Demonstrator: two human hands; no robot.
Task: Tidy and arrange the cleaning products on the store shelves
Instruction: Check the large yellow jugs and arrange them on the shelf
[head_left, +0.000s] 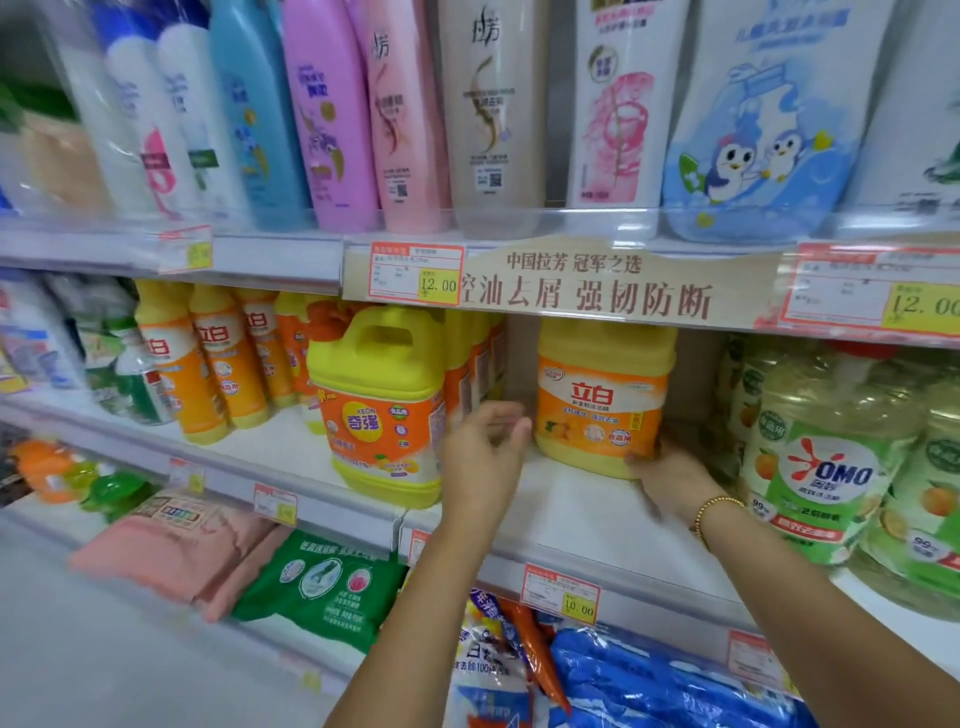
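Here, the middle shelf (571, 499) is a white board running across the view, with a beige banner strip (587, 283) on the front edge of the shelf above it. That upper shelf carries a row of tall shampoo bottles (488, 114) standing upright behind a clear rail. At the right end of the middle shelf stand clear green OMO detergent jugs (831, 467), packed close together. Toward the left, near the front edge, a yellow Keon dish-soap jug (384, 410) with a moulded handle stands upright. The yellow-and-orange Liby dish-soap jug (602, 400) stands upright further back, between the Keon jug and the OMO jugs, with bare shelf in front of it. Slim yellow-and-orange Liby bottles (208, 364) line up at the left end. The left hand (483, 452) is open with fingers loosely spread, holding nothing, in the gap between the two yellow jugs; its fingertips are just beside the Liby jug's lower left side. The right hand (670, 478) touches that jug's lower right corner, but it is blurred and I cannot tell whether its fingers grip. A gold bead bracelet (719, 506) circles the right wrist. A price tag (561, 592) reading 10.00 hangs on the shelf's front edge.
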